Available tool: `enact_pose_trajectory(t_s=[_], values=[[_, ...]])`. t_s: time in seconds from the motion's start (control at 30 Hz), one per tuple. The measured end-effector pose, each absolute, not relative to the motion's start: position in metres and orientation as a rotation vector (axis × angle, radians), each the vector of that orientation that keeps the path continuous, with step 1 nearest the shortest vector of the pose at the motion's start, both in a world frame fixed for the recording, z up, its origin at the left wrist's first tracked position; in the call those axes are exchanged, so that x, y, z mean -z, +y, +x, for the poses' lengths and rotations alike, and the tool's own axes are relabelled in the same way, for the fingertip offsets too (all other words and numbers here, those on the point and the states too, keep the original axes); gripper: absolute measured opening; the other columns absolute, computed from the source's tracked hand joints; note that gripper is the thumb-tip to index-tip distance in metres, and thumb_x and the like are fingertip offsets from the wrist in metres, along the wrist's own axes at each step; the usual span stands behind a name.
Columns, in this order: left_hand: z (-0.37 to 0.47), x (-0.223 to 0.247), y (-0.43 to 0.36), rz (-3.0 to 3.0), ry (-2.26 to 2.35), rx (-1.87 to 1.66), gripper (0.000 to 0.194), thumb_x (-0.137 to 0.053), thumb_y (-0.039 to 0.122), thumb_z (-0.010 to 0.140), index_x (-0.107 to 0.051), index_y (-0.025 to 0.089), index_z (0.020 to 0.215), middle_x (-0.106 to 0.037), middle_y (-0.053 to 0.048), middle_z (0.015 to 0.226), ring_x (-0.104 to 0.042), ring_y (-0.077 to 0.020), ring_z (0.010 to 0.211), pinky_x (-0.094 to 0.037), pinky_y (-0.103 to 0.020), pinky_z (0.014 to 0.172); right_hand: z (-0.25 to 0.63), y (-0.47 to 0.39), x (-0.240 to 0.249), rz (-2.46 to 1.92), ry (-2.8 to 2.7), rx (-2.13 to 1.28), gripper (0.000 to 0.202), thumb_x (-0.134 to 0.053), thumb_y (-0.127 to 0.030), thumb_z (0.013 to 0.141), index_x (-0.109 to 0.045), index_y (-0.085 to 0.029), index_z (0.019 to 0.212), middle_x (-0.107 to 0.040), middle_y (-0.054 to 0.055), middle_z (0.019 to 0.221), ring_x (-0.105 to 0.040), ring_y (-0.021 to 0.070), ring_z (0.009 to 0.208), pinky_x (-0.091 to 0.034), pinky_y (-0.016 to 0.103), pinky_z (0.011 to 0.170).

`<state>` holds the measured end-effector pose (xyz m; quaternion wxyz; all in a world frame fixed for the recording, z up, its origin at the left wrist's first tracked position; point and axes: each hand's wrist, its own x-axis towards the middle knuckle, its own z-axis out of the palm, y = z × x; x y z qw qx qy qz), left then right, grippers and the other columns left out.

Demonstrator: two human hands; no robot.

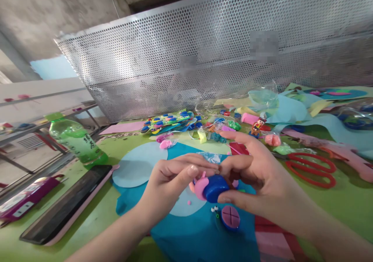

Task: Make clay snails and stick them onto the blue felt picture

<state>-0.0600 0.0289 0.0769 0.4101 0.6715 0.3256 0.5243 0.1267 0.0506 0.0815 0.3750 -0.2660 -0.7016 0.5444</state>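
In the head view my right hand grips a glossy blue bottle cap between thumb and fingers. Soft pink clay covers the cap's left side, with a small pink nub sticking up. My left hand is closed around the clay's left side, its thumb on the near side; its fingertips are partly hidden. Just below lies a second blue cap with a cross-marked purple face, beside a small green piece with googly eyes. Under both hands are blue paper and a pale blue paper circle.
Left are a green drink bottle, a phone and a purple power strip. Red-handled scissors lie right. Farther back are decorated caps, a small figurine, clay packets and paper, before a perforated metal panel.
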Motion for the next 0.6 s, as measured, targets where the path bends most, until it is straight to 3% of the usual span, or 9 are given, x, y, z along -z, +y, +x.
enact_pose_trajectory(t_s=[0.2,0.6], values=[[-0.0599,-0.0796,0.0274,1.639,0.796,-1.308,0.014,-0.071,0.024,0.071,-0.073,0.028,0.084,-0.071,0.002,0.092,-0.059,-0.017,0.094,-0.044,-0.028,0.091,0.1259,0.0495,-0.0833,-0.707,-1.778,-1.398,0.075,-0.068,-0.02,0.069,-0.022,-0.032,0.128,-0.054,-0.006,0.067,-0.054,0.0128,0.063,-0.044,0.028,0.061],[-0.0578,-0.0827,0.0254,1.573,0.857,-1.275,0.012,-0.068,0.023,0.073,-0.073,0.027,0.084,-0.071,0.001,0.097,-0.059,-0.0164,0.1,-0.047,-0.023,0.088,0.1267,0.0511,-0.0818,-0.704,-1.81,-1.35,0.074,-0.067,-0.02,0.071,-0.022,-0.031,0.128,-0.057,-0.006,0.069,-0.054,0.0125,0.064,-0.044,0.027,0.061]])
